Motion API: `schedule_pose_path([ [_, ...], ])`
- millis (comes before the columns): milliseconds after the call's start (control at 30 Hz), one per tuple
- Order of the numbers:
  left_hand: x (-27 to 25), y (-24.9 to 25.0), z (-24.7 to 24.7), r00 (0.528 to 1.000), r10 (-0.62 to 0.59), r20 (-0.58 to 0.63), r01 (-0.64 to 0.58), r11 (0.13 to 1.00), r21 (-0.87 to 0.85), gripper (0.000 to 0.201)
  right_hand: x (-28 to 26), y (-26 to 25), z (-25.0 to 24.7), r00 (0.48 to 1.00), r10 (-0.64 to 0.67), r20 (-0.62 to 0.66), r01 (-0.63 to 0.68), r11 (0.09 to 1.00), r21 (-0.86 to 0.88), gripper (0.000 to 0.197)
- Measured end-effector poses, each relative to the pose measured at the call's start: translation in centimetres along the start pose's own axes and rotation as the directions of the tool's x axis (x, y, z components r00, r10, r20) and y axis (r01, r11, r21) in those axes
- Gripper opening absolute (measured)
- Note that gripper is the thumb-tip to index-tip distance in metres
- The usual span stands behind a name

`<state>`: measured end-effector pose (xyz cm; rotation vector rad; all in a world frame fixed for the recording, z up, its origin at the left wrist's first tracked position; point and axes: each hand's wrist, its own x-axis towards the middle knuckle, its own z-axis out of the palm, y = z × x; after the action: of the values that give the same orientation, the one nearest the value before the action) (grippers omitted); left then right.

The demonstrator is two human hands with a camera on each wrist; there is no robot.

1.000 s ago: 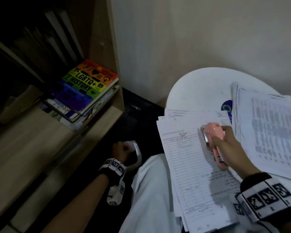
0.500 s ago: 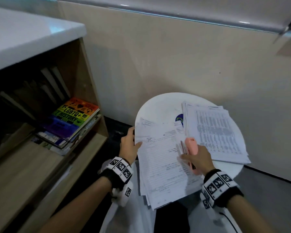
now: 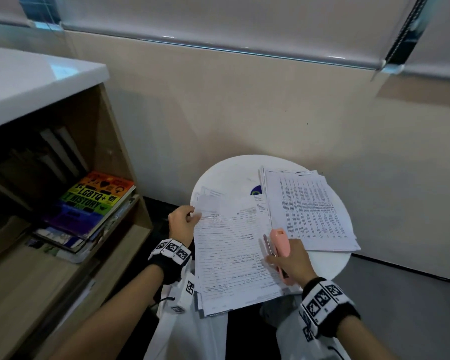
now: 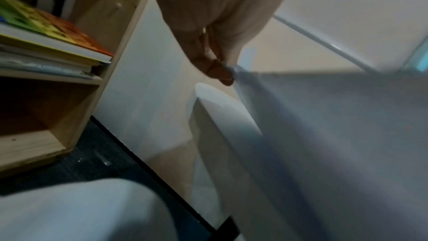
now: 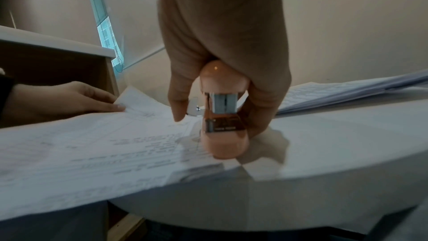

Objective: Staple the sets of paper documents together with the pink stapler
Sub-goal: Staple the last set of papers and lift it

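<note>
Right hand gripping pink stapler, left hand pinching papers

A corner of an office or study room, judging by its furnishings and paperwork. A small round white surface stands against a plain beige wall, carrying loose stacks of printed forms and lined documents. To the left, a wooden bookshelf under a white top holds flat-stacked volumes, the uppermost a rainbow-covered history book, with more books leaning in the shadowed back. A roller blind's bottom rail and bead chain run along the window line above. Dark flooring meets a black skirting strip at the wall's foot.
</note>
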<state>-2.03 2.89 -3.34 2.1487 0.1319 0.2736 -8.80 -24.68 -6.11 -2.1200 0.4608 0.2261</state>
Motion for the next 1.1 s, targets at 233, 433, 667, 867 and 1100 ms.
schedule_pose_path([
  [233, 0.7, -0.2, -0.1, 0.946, 0.051, 0.319, 0.021, 0.975, -0.221, 0.032, 0.3, 0.3, -0.5, 0.995, -0.092, 0.028, 0.090, 0.994, 0.065, 0.061],
  [433, 0.4, 2.1, -2.0, 0.942, 0.149, 0.300, 0.039, 0.840, -0.540, 0.065, -1.6, -4.2, -3.7, 0.974, -0.180, 0.138, 0.115, 0.917, 0.382, 0.059],
  [667, 1.0, 9.2, -3.8, 0.971, 0.237, 0.042, -0.158, 0.761, -0.630, 0.015, -3.9, -11.2, -7.2, 0.923, -0.382, 0.052, 0.315, 0.824, 0.471, 0.035],
  [867, 1.9, 12.0, -4.4, 0.884, 0.407, -0.228, -0.466, 0.739, -0.487, 0.019, -5.3, -13.7, -8.5, 0.853, -0.518, -0.059, 0.484, 0.744, 0.460, 0.057],
  [1100, 1.2, 12.2, -4.9, 0.932, 0.324, -0.160, -0.346, 0.674, -0.653, 0.038, -5.3, -14.1, -9.0, 0.834, -0.542, -0.100, 0.525, 0.724, 0.447, 0.055],
])
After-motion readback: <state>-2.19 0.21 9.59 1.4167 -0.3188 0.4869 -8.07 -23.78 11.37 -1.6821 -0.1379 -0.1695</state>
